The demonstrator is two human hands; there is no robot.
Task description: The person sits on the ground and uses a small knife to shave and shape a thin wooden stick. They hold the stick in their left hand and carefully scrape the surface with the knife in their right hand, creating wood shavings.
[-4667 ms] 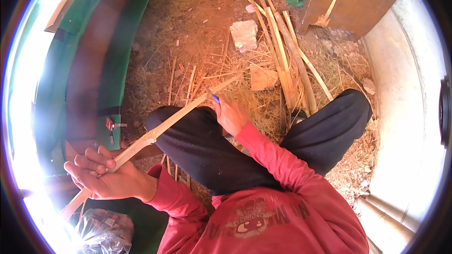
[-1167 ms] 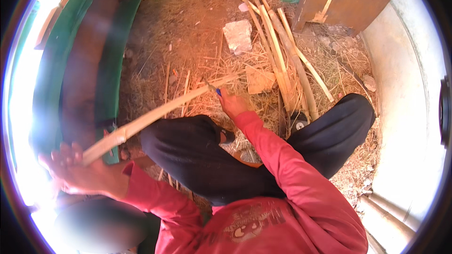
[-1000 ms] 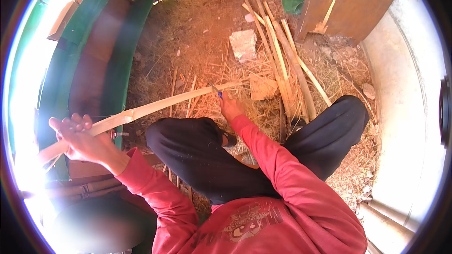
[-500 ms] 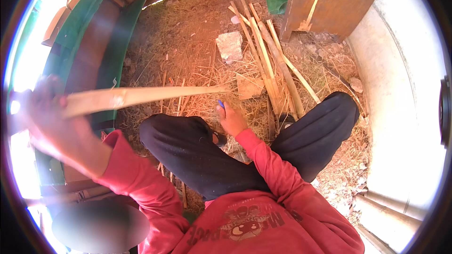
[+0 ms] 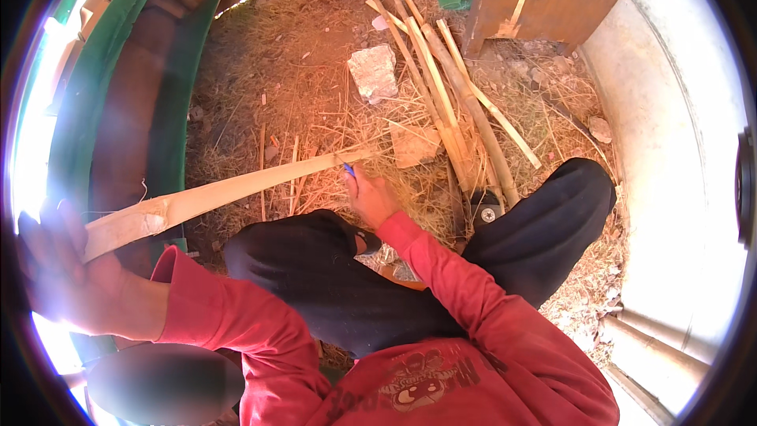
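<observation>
A long, pale split bamboo strip [image 5: 229, 189] slants across in front of me, its wide end at the left and its narrow end over the straw. At the wide end my left hand [image 5: 87, 276] grips it, with fingers partly washed out by glare. My right hand [image 5: 372, 196] is closed on a small blue object [image 5: 348, 169], perhaps a handle, whose tip meets the strip near its narrow end. Most of this blue object is hidden in the fist, so its kind cannot be made out.
Several bamboo poles and split lengths [image 5: 449, 102] lie ahead, beside a pale stone block [image 5: 374, 73] and a flat brown piece [image 5: 415, 146]. A wooden panel [image 5: 544, 0] leans at the far right. Green cloth sheeting [image 5: 169, 102] lines the left; a pale wall [image 5: 670, 150] curves along the right.
My left hand has come lower, and the strip's wide end has dropped with it. My right hand has shifted left, and the blue object now touches the strip.
</observation>
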